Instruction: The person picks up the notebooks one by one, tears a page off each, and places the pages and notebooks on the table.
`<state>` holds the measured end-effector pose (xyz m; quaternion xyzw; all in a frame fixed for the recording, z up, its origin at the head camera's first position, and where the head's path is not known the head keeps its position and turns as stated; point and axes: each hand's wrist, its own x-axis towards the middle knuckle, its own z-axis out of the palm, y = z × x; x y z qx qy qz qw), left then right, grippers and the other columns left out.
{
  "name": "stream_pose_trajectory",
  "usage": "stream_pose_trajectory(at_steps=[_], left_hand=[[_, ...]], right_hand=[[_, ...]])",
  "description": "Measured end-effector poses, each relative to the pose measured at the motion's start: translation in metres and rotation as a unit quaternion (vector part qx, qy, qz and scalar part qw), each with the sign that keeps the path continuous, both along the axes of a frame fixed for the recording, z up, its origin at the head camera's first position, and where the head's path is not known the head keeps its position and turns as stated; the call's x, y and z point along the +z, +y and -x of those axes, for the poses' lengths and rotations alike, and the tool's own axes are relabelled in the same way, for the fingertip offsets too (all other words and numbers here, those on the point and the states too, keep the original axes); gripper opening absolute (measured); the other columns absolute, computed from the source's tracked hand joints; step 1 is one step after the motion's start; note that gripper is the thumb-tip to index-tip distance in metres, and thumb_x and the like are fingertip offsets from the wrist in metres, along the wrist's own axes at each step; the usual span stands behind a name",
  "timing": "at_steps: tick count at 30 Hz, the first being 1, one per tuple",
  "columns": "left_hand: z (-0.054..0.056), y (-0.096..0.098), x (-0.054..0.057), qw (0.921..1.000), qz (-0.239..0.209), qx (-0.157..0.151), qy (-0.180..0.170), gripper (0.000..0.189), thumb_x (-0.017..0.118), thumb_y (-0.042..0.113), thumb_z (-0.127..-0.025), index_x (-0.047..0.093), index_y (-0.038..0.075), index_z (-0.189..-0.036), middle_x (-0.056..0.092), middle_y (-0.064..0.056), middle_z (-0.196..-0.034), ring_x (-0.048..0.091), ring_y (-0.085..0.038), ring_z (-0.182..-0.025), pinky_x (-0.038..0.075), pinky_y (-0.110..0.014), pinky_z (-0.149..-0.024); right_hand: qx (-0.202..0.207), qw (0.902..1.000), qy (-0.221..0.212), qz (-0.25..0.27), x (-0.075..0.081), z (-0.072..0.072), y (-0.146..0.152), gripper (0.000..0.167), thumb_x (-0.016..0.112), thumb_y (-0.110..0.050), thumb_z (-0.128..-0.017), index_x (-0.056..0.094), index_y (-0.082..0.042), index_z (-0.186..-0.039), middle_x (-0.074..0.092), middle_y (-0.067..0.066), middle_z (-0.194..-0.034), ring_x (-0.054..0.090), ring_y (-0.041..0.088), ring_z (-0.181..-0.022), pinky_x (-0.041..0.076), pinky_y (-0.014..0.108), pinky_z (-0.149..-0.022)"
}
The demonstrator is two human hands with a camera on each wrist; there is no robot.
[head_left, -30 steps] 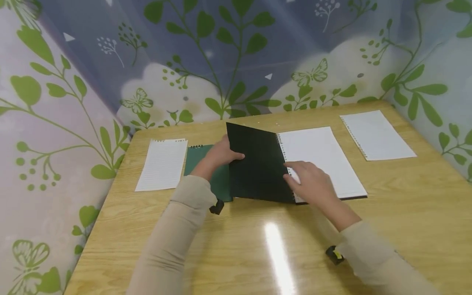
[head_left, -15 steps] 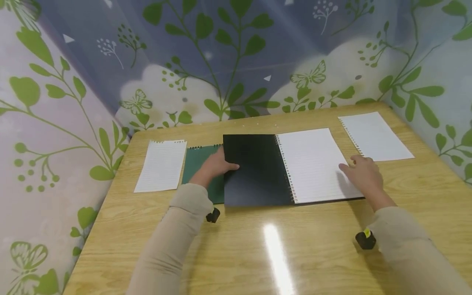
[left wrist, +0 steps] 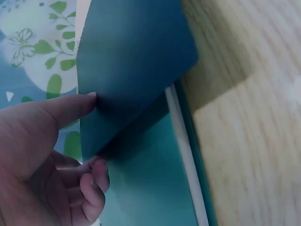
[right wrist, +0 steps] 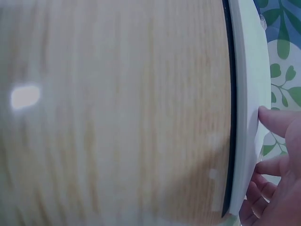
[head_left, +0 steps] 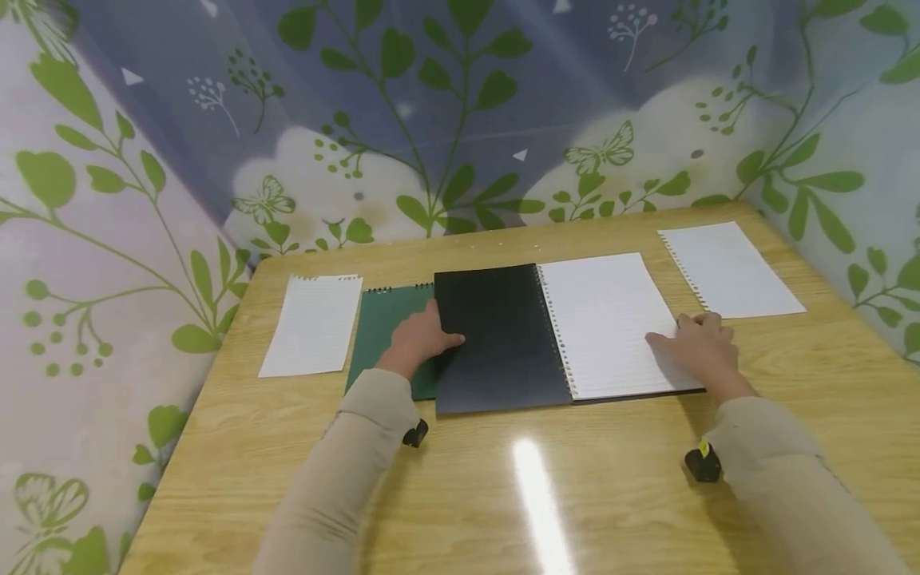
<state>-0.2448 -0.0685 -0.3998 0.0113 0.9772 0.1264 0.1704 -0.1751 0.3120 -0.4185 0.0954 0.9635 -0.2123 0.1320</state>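
Observation:
A spiral notebook lies spread on the table, its black cover (head_left: pixel 496 343) to the left and lined white pages (head_left: pixel 596 319) to the right. My left hand (head_left: pixel 415 343) pinches the cover's left edge, thumb above and fingertips beneath; in the left wrist view that cover (left wrist: pixel 131 56) slants over a green notebook (left wrist: pixel 150 179). At the pages' right edge is my right hand (head_left: pixel 700 355). Its thumb rests on the paper, and its bent fingers grip the side of the stack, as the right wrist view shows near the page edge (right wrist: pixel 254 70).
The green notebook (head_left: pixel 381 323) is partly under the black cover. A torn lined sheet (head_left: pixel 312 327) lies at the far left, another loose sheet (head_left: pixel 733 271) at the back right. A patterned wall covering (head_left: pixel 460 104) borders the wooden table (head_left: pixel 460 495).
The black cover has come down from its raised slant to nearly flat, my left hand moving with it. My right hand went from the spiral to the pages' right edge.

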Motion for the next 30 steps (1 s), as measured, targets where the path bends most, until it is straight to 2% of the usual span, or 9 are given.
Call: stream_pose_trajectory(at_steps=[2,4,7,9,14,17,20,25,30], left_hand=[[0.0,0.002,0.001,0.9996,0.027,-0.002,-0.001,0.091,0.058,0.055,-0.083,0.013,0.01,-0.148,0.055,-0.016,-0.128,0.057,-0.034,-0.108,0.047,-0.046,-0.087],[0.0,0.003,0.003,0.9986,0.053,-0.006,0.004,0.092,0.057,0.057,-0.082,0.012,0.011,-0.148,0.05,-0.016,-0.133,0.056,-0.034,-0.109,0.048,-0.045,-0.087],[0.0,0.009,0.007,0.996,0.081,-0.017,0.032,0.092,0.058,0.055,-0.082,0.013,0.012,-0.149,0.035,-0.017,-0.144,0.047,-0.035,-0.121,0.045,-0.047,-0.092],[-0.001,0.016,0.009,0.9935,0.093,-0.035,0.057,0.09,0.058,0.053,-0.083,0.013,0.012,-0.149,0.025,-0.016,-0.149,0.037,-0.036,-0.129,0.042,-0.047,-0.096],[-0.003,0.048,0.011,0.9863,0.09,-0.108,0.086,0.08,0.052,0.053,-0.087,0.017,0.016,-0.148,0.024,-0.013,-0.149,0.028,-0.033,-0.135,0.037,-0.047,-0.101],[-0.004,0.068,0.006,0.983,0.069,-0.157,0.067,0.074,0.047,0.055,-0.089,0.018,0.02,-0.148,0.022,-0.011,-0.152,0.022,-0.031,-0.139,0.032,-0.046,-0.107],[-0.004,0.086,0.0,0.9805,0.063,-0.182,0.038,0.069,0.042,0.055,-0.091,0.018,0.025,-0.148,0.014,-0.008,-0.155,0.013,-0.027,-0.143,0.024,-0.046,-0.112],[-0.003,0.101,-0.008,0.9845,0.064,-0.163,-0.002,0.063,0.041,0.052,-0.093,0.017,0.033,-0.147,0.005,-0.005,-0.157,0.006,-0.027,-0.144,0.019,-0.052,-0.112],[-0.002,0.107,-0.009,0.9853,0.063,-0.158,-0.021,0.061,0.043,0.051,-0.092,0.017,0.038,-0.146,0.004,-0.005,-0.157,0.007,-0.028,-0.144,0.02,-0.059,-0.109]], right_hand=[[0.001,1.0,0.001,0.001,0.0,0.0,-0.001,0.085,0.04,-0.057,-0.089,0.026,0.012,-0.136,0.017,0.04,-0.13,0.02,0.059,-0.114,0.03,0.063,-0.083],[0.001,1.0,0.004,0.004,0.0,0.001,-0.003,0.079,0.041,-0.054,-0.09,0.028,0.011,-0.134,0.017,0.04,-0.13,0.019,0.059,-0.115,0.029,0.064,-0.084],[-0.008,0.9999,0.008,0.01,0.0,0.001,-0.004,0.075,0.042,-0.05,-0.091,0.029,0.01,-0.133,0.017,0.039,-0.13,0.018,0.059,-0.116,0.028,0.064,-0.085],[-0.015,0.9998,0.01,0.013,0.0,0.001,-0.005,0.074,0.042,-0.049,-0.091,0.028,0.01,-0.134,0.017,0.038,-0.13,0.018,0.058,-0.116,0.027,0.064,-0.086],[-0.024,0.9996,0.01,0.011,-0.001,0.002,-0.005,0.076,0.042,-0.05,-0.091,0.026,0.009,-0.136,0.017,0.037,-0.131,0.019,0.057,-0.116,0.028,0.063,-0.085],[-0.027,0.9996,0.008,0.008,-0.003,0.003,-0.007,0.075,0.043,-0.049,-0.091,0.026,0.008,-0.136,0.017,0.036,-0.133,0.021,0.057,-0.116,0.029,0.063,-0.085],[-0.033,0.9994,0.009,0.002,-0.005,0.003,-0.011,0.074,0.043,-0.048,-0.091,0.026,0.007,-0.138,0.018,0.035,-0.135,0.022,0.057,-0.117,0.03,0.064,-0.085],[-0.042,0.9983,0.033,-0.025,-0.007,0.005,-0.018,0.074,0.045,-0.046,-0.092,0.024,0.006,-0.14,0.022,0.034,-0.137,0.024,0.057,-0.118,0.03,0.065,-0.088],[-0.071,0.9934,0.086,-0.028,-0.005,0.007,-0.02,0.064,0.053,-0.032,-0.088,0.034,0.007,-0.135,0.036,0.032,-0.13,0.036,0.051,-0.116,0.035,0.061,-0.09]])
